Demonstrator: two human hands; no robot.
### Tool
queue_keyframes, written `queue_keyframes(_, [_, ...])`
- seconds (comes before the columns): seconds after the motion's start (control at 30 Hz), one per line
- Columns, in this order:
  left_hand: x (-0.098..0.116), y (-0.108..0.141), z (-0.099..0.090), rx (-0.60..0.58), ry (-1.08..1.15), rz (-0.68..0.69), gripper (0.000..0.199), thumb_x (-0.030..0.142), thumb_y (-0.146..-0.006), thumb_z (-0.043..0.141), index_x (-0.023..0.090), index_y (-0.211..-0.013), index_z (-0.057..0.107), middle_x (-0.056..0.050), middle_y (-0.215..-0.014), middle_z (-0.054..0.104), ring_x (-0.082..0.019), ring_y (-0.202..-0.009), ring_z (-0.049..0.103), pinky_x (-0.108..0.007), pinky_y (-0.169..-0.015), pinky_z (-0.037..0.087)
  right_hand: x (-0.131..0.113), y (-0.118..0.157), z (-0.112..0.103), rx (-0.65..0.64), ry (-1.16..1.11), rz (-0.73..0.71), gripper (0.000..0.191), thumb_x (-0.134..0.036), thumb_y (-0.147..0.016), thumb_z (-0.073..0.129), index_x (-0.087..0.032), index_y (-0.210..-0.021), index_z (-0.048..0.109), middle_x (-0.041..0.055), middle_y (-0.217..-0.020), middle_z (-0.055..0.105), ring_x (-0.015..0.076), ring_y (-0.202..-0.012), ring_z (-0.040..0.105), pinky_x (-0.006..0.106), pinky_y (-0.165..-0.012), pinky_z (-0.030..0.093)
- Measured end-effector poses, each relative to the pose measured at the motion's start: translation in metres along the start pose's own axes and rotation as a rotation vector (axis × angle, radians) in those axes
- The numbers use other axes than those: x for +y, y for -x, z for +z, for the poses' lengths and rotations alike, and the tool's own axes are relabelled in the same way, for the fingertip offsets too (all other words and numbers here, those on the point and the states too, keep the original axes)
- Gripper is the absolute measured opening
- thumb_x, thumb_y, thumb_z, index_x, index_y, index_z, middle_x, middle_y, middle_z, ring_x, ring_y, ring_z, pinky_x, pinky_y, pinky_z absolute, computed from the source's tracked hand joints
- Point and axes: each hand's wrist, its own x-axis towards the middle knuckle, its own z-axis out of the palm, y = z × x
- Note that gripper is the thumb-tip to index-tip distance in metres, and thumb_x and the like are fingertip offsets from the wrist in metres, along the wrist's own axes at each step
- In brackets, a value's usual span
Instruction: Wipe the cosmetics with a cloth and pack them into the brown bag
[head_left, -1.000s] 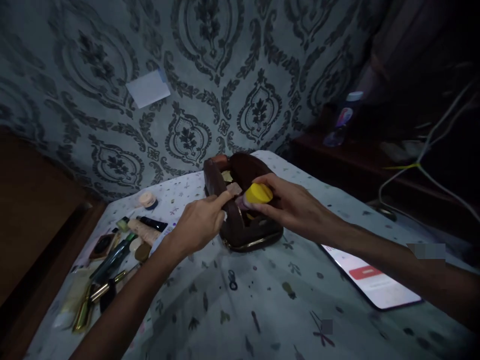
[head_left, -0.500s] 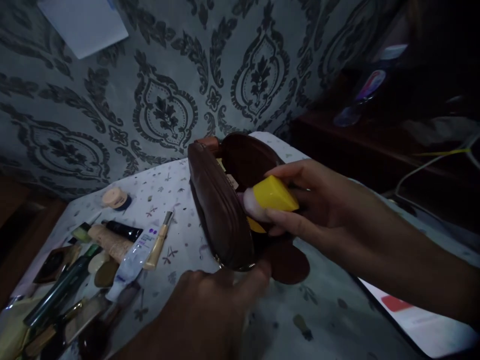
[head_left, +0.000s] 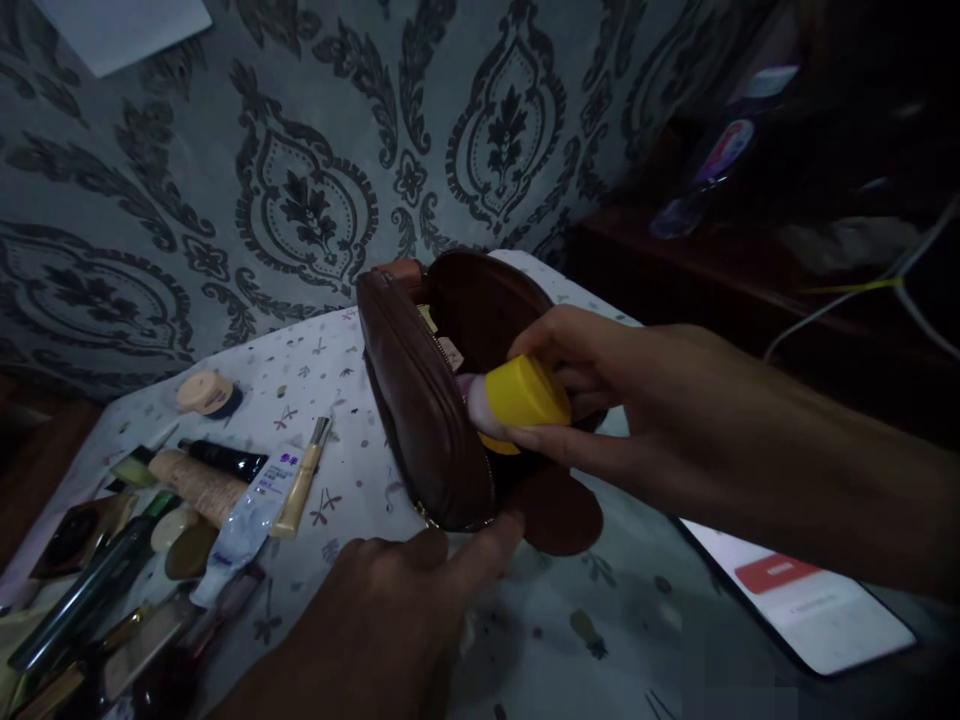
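Observation:
A brown zip-up cosmetic bag (head_left: 420,400) sits open on the patterned cloth, its rounded flap (head_left: 562,515) lying toward me. My right hand (head_left: 592,385) grips a small pale bottle (head_left: 477,402) by its wide yellow cap (head_left: 525,390), tilted at the bag's mouth. Behind it, another yellow item (head_left: 499,445) shows partly inside. At the near end of the bag, the index finger of my left hand (head_left: 405,590) stretches to the zipped edge. That hand's other fingers are curled, and its thumb is hidden.
Several cosmetics lie on the left, among them a white tube (head_left: 251,515), a gold tube (head_left: 302,480) and a green tube (head_left: 90,580). A round jar (head_left: 206,393) stands behind them. A lit phone (head_left: 810,600) lies at right, with a bottle (head_left: 705,170) on the dark furniture beyond.
The view has shifted a little, so things sit further left and more of the phone shows. The yellow cap has turned slightly in my right hand. My left hand stays by the bag's edge.

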Motion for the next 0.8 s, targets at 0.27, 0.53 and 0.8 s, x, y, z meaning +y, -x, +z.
queue_keyframes(0.27, [0.010,0.006,0.008,0.056,-0.273,-0.072,0.085,0.024,-0.067,0.057,0.046,-0.145,0.029,0.001,-0.088,0.067,-0.017,-0.056,0.056,-0.026,-0.054,0.038,0.006,-0.004,0.011,-0.198,0.015,-0.115,0.023,-0.032,-0.078,0.065,-0.024,-0.098,0.059,-0.0010,-0.076,0.064,0.0138,-0.060,0.060,0.023,-0.046,0.039])
queue_keyframes(0.53, [0.011,0.007,0.015,0.018,-0.276,-0.058,0.090,0.020,-0.065,0.056,0.043,-0.146,0.026,0.000,-0.091,0.067,-0.019,-0.061,0.058,-0.027,-0.055,0.040,-0.006,-0.021,0.027,-0.471,-0.020,-0.125,0.010,-0.015,-0.072,0.065,-0.020,-0.081,0.064,0.0010,-0.075,0.065,0.0134,-0.059,0.061,0.023,-0.048,0.042])
queue_keyframes(0.8, [0.014,0.008,0.013,0.033,-0.296,-0.059,0.090,0.016,-0.067,0.051,0.044,-0.147,0.023,0.000,-0.095,0.068,-0.019,-0.062,0.060,-0.028,-0.055,0.040,-0.008,-0.028,0.036,-0.434,0.024,-0.111,0.016,-0.023,-0.066,0.075,-0.019,-0.060,0.060,-0.0008,-0.062,0.059,0.0099,-0.051,0.056,0.021,-0.046,0.041])
